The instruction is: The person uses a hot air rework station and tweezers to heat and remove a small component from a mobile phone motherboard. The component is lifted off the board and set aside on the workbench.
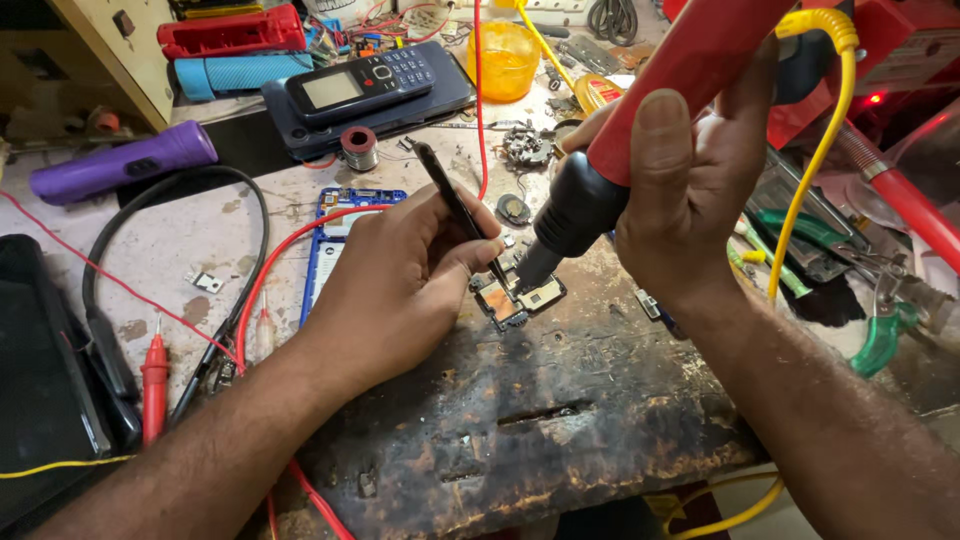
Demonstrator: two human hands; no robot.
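Rework step underway: right hand [690,190] was wrapped tight around the red hot-air handle [640,110], black nozzle angled down almost onto the small circuit board [520,297]. Left hand [400,275] pinched black tweezers [462,215], tips at the board's near edge. Board sat bare on the scorched wooden block [520,420] at bench centre, between both hands; copper-brown, a metal shield on top. Judged next: steady nozzle, gentle tweezer lift, no prying before solder flows.

Purple torch [122,160], keypad phone [362,82], orange cup [503,58]
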